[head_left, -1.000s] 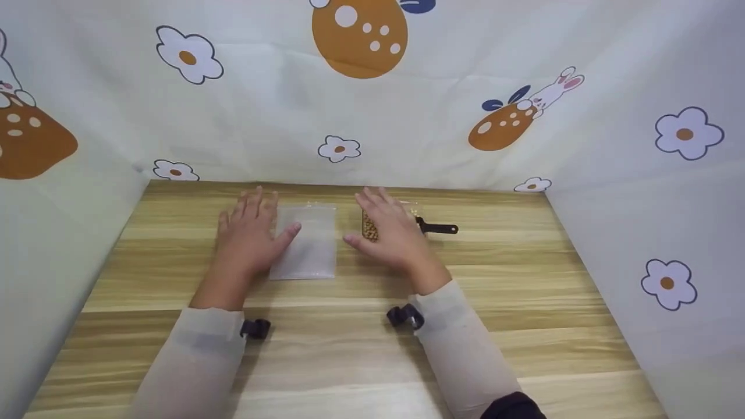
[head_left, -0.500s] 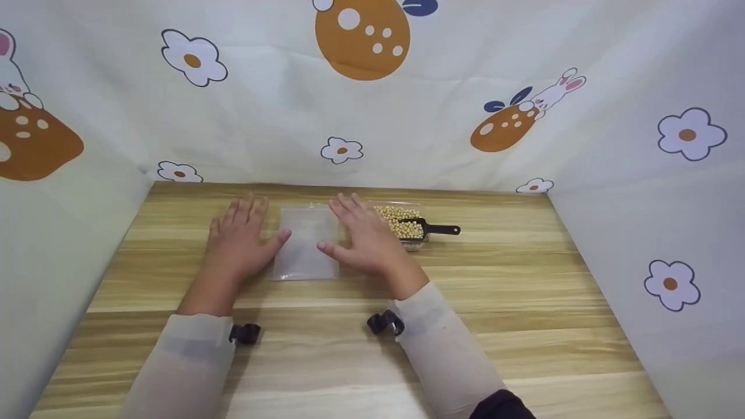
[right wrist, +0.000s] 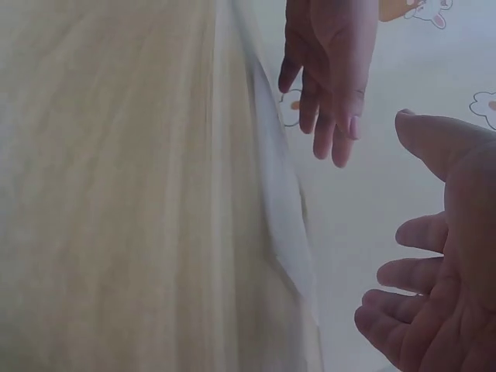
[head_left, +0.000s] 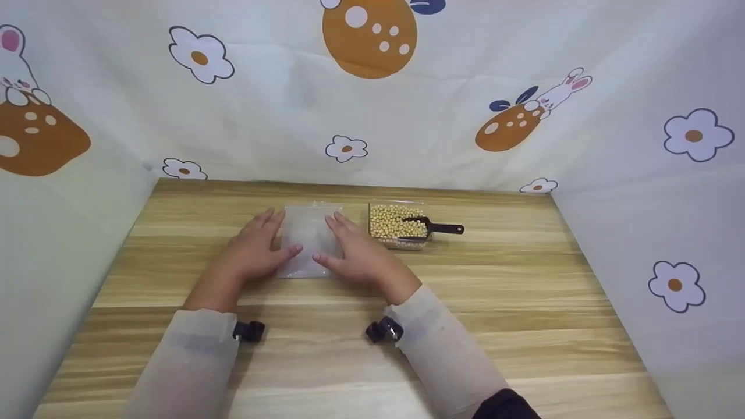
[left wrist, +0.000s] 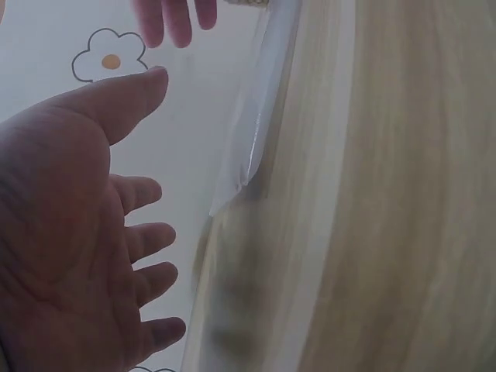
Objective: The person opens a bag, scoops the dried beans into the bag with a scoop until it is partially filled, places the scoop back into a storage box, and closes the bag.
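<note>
A clear, flat plastic bag lies on the wooden table between my two hands. My left hand hovers over its left side, fingers spread and thumb pointing inward across it. Over the right side is my right hand, its thumb turned toward the left one. Both palms hold nothing; in the left wrist view the left hand's fingers are relaxed and apart from the bag. The right wrist view has the right hand raised above the table, also clear of the bag.
Just right of my right hand stands a clear plastic box filled with yellow soybeans. A black scoop rests in it, handle sticking out to the right. Patterned white cloth rises behind the wooden table and at its sides.
My right hand has moved left from over the soybean box to the bag's right side, uncovering the box and scoop. My left hand first shifted slightly left, then back toward the bag.
</note>
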Action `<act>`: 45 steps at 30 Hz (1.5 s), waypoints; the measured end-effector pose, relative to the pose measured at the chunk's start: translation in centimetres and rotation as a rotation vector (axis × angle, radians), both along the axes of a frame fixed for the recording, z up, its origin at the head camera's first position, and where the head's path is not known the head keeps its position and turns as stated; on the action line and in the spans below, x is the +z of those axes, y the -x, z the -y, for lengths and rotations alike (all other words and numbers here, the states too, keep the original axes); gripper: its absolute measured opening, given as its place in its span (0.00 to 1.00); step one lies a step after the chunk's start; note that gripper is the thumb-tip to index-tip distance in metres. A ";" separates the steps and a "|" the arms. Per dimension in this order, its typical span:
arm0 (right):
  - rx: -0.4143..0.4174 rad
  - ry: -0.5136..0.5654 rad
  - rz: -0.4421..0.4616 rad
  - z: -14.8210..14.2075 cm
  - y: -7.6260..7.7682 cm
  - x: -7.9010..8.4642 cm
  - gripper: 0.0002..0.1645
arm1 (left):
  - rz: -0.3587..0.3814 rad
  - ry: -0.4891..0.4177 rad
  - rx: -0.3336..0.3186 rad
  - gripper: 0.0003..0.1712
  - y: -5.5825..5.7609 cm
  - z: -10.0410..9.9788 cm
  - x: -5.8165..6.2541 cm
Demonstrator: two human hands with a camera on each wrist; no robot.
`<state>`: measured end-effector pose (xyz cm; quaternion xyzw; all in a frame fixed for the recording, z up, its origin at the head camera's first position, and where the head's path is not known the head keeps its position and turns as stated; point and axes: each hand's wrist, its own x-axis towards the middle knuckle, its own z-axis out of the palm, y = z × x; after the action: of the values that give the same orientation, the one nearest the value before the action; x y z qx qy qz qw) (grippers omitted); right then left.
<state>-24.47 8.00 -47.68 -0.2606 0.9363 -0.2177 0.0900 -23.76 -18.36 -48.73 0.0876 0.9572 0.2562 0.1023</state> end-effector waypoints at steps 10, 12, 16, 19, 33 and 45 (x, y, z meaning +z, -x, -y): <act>0.006 -0.120 0.085 -0.3 0.1 -1.2 0.49 | 0.054 0.020 -0.104 0.57 0.0 -0.4 -0.7; 0.012 -0.140 0.090 -0.3 0.1 -1.3 0.48 | 0.061 0.036 -0.110 0.57 -0.1 -0.5 -0.7; 0.018 -0.156 0.089 -0.2 0.0 -1.4 0.46 | 0.083 0.044 -0.095 0.57 -0.3 -0.5 -0.7; 0.015 -0.156 0.091 -0.2 0.0 -1.4 0.46 | 0.086 0.043 -0.084 0.56 -0.4 -0.6 -0.7; -0.044 -0.058 0.112 -0.2 0.5 -1.7 0.47 | 0.069 0.009 -0.060 0.58 -0.3 -0.5 -0.5; -0.079 0.012 0.167 -0.1 0.6 -1.5 0.47 | 0.079 -0.016 -0.059 0.56 -0.2 -0.6 -0.4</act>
<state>-25.04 8.05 -49.19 -0.2050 0.9338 -0.2474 0.1575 -23.56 -17.76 -49.12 0.1064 0.9474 0.2637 0.1470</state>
